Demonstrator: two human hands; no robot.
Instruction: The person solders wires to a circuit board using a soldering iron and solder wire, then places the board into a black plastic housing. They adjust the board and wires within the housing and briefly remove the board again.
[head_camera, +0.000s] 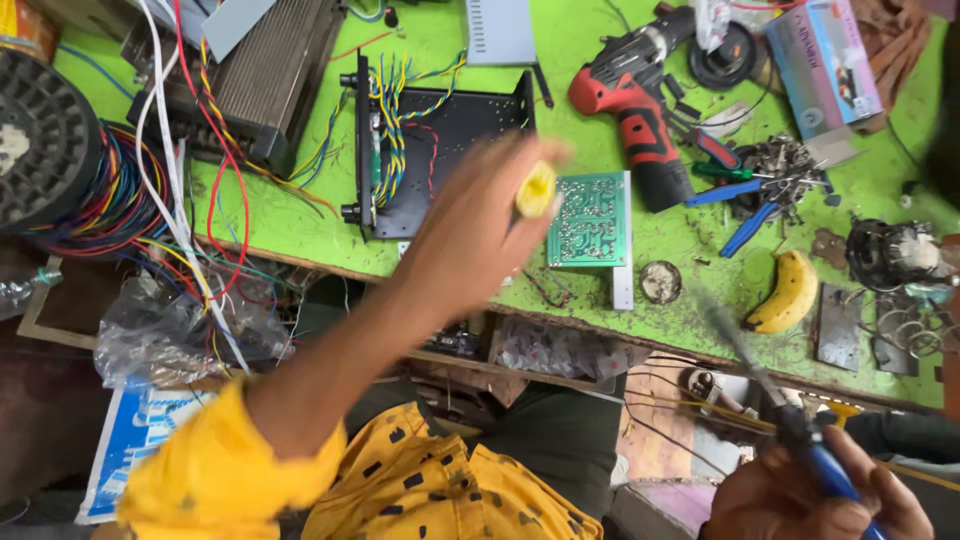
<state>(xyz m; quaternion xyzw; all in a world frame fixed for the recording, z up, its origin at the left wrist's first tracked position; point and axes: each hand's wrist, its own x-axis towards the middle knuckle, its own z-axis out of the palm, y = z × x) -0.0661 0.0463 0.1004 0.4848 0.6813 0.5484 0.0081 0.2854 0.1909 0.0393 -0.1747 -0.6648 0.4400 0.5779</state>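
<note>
Right hand (815, 495), low off the table's (300, 225) front edge, grips a blue-handled iron (790, 425); left hand (480, 225) pinches something yellow (536, 190) above the circuit board (590, 220).

Single head cam, looking steeply down, close over green workbench (300, 225) edge & wearer's lap.

An electronics repair workshop. The green bench (300, 225) carries a circuit board (588, 220), a drill (640, 105), pliers (745, 190) and wire (110, 200). An open chassis (440, 150) lies there too.
</note>
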